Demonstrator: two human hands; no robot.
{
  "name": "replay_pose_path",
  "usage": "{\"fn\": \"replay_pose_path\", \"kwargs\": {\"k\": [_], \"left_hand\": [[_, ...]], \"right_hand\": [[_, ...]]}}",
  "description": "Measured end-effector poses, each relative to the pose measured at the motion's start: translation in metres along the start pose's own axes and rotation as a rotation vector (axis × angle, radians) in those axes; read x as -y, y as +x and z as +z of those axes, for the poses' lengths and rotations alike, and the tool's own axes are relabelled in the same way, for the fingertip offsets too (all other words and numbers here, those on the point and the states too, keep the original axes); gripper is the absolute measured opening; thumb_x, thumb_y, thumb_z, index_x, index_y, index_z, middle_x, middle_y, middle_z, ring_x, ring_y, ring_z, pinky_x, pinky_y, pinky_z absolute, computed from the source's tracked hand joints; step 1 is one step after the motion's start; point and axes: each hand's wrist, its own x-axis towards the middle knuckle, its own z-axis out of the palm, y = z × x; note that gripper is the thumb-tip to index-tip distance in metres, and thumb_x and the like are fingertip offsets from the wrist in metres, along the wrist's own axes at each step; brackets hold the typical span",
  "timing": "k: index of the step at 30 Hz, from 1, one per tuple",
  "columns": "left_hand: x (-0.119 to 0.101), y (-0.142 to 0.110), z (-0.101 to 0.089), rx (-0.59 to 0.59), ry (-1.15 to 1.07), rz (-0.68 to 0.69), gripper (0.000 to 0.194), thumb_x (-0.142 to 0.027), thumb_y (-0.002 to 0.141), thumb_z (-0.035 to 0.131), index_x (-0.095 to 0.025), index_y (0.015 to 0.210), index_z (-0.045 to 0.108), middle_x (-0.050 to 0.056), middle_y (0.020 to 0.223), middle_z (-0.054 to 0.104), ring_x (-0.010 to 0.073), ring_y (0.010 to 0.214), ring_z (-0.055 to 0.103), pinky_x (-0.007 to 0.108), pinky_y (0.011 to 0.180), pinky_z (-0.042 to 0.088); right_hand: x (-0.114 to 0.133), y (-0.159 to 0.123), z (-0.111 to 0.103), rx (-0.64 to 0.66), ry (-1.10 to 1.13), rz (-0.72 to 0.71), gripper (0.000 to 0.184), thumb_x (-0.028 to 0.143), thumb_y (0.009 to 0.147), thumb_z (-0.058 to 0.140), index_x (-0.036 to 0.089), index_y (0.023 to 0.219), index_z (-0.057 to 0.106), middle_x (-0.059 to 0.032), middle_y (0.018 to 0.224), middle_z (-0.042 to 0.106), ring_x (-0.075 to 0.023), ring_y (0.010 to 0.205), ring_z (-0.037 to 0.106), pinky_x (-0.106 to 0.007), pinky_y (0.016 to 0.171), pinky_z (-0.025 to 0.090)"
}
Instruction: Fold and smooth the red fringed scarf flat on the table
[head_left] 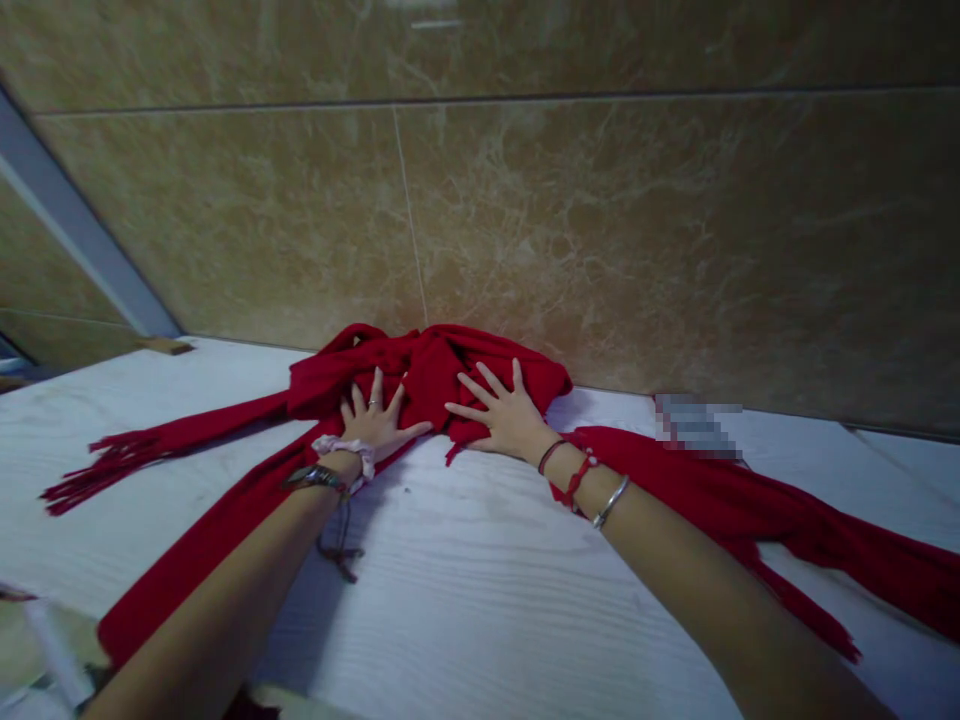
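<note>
A red fringed scarf lies bunched against the wall on the white table. One fringed end stretches out to the left, and other red lengths run toward the front left and off to the right; whether it is all one piece I cannot tell. My left hand rests on the left part of the bunch with fingers spread. On its right part lies my right hand, also flat and spread. Neither hand grips the cloth. Bracelets and a scrunchie circle my wrists.
The white wood-grain table meets a brown marble-tiled wall at its back edge. A blurred-out item lies by the wall at right. A small brown block sits at the back left, below a grey slanted strip.
</note>
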Motion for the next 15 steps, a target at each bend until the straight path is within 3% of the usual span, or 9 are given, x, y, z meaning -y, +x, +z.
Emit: {"fn": "replay_pose_path", "kwargs": {"k": [4,9,12,15], "left_hand": [[0.0,0.023,0.003,-0.021,-0.01,0.056,0.086,-0.069,0.068,0.042,-0.025,0.138,0.018,0.01,0.145,-0.005,0.0449,0.127,0.001,0.059,0.098,0.014],[0.0,0.038,0.009,-0.035,0.0,0.065,0.079,-0.064,0.072,0.042,-0.027,0.137,0.018,0.01,0.146,-0.002,0.0445,0.127,0.005,0.059,0.097,0.016],[-0.004,0.033,0.006,-0.075,0.007,0.064,0.073,-0.062,0.075,0.04,-0.027,0.137,0.02,0.011,0.145,0.003,0.0448,0.127,0.009,0.058,0.097,0.019],[-0.002,0.013,-0.007,-0.188,0.006,0.06,0.062,-0.056,0.08,0.037,-0.029,0.135,0.026,0.013,0.143,0.016,0.043,0.125,0.018,0.057,0.094,0.025]], "right_hand": [[-0.021,0.01,0.017,0.003,-0.009,0.046,0.068,0.063,0.071,0.047,0.041,0.132,0.027,-0.0012,0.146,0.014,-0.039,0.13,0.0,-0.076,0.086,-0.003],[-0.028,0.018,0.03,-0.018,-0.015,0.07,0.067,0.062,0.072,0.046,0.042,0.133,0.023,-0.0008,0.147,0.011,-0.0401,0.13,-0.002,-0.077,0.085,0.0],[-0.026,0.017,0.029,-0.015,-0.016,0.063,0.067,0.061,0.073,0.046,0.042,0.133,0.023,-0.0011,0.147,0.011,-0.0398,0.13,-0.001,-0.076,0.086,0.001],[-0.023,0.014,0.026,0.003,-0.017,0.071,0.066,0.059,0.073,0.047,0.041,0.133,0.025,-0.0018,0.146,0.013,-0.0403,0.13,0.002,-0.076,0.086,0.003]]}}
